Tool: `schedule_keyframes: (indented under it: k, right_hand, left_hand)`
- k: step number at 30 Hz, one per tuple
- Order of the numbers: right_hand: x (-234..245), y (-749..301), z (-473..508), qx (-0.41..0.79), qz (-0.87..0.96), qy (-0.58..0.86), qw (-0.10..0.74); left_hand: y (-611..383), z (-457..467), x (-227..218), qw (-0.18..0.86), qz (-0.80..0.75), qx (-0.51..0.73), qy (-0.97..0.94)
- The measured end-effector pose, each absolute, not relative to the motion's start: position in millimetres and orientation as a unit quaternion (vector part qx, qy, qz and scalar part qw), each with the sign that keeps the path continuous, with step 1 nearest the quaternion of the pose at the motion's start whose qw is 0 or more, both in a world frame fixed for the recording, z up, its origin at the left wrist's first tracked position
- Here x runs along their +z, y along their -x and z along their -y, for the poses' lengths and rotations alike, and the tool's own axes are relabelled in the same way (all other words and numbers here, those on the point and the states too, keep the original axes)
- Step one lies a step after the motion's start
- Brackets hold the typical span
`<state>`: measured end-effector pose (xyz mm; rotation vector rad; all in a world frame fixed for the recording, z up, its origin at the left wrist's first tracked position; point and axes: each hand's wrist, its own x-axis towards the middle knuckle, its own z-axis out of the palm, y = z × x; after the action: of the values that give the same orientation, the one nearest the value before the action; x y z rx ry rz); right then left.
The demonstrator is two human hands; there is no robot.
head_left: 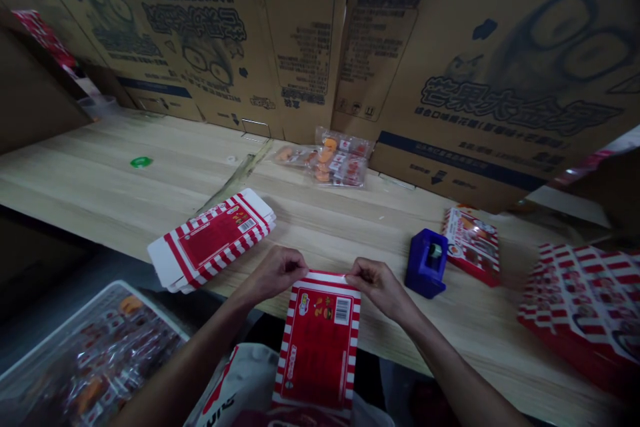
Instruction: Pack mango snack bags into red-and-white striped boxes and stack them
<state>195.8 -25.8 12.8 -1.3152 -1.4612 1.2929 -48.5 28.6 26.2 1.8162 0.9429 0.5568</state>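
Note:
I hold a red and white striped box [317, 343] upright over the table's front edge, its barcode side facing me. My left hand [275, 271] pinches the box's top left corner. My right hand [377, 285] pinches its top right corner. Both hands are closed on the top flap edge. A stack of flattened striped boxes [213, 238] lies just left of my left hand on the wooden table [100, 180].
A blue tape dispenser [426, 263] stands right of my right hand, with a finished red box [473, 243] behind it. More striped boxes [585, 300] pile at the far right. Packets of small toys [333, 159] lie near large cardboard cartons [450, 60]. A tray of packets [95, 360] sits lower left.

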Motion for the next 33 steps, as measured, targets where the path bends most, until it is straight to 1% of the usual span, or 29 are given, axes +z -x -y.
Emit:
schedule_keyframes:
  k: [2,4,10,13,15,16,18,20,22,25,33]
  right_hand:
    - [10.5,-196.0,33.4,0.496,0.58,0.51,0.397]
    - [6.4,-195.5,42.0,0.487,0.585,0.498,0.414]
    - [-14.7,-181.3,63.8,0.438,0.56,0.522,0.47]
    - [-22.3,-181.2,69.5,0.421,0.563,0.521,0.485]
    - [-26.4,-195.8,71.1,0.356,0.554,0.546,0.518]
    - [-28.4,-208.0,72.0,0.296,0.531,0.577,0.546]
    - [-33.0,-238.8,74.8,0.152,0.439,0.655,0.596]
    - [-39.7,-270.3,77.3,0.055,0.331,0.718,0.61]
    - [-48.7,-294.5,76.9,0.046,0.259,0.753,0.603]
    - [-62.9,-311.1,69.5,0.079,0.215,0.76,0.608]
    - [-77.1,-306.0,49.6,0.063,0.164,0.715,0.677]
  left_hand:
    - [50.3,-26.1,26.6,0.465,-0.386,0.231,-0.763]
    - [52.9,-23.2,23.6,0.463,-0.379,0.239,-0.765]
    - [55.2,-10.4,3.3,0.509,-0.348,0.297,-0.729]
    - [55.6,-4.0,-4.2,0.528,-0.364,0.312,-0.701]
    - [56.1,-1.9,-11.3,0.564,-0.383,0.319,-0.659]
    - [55.5,-1.1,-15.6,0.588,-0.39,0.325,-0.63]
    - [52.0,1.4,-23.8,0.637,-0.405,0.341,-0.56]
    - [45.3,5.7,-29.3,0.673,-0.428,0.352,-0.49]
    - [37.4,10.7,-30.9,0.693,-0.45,0.353,-0.439]
    - [28.7,15.6,-28.4,0.701,-0.459,0.349,-0.419]
    - [29.2,12.1,-24.6,0.682,-0.448,0.359,-0.454]
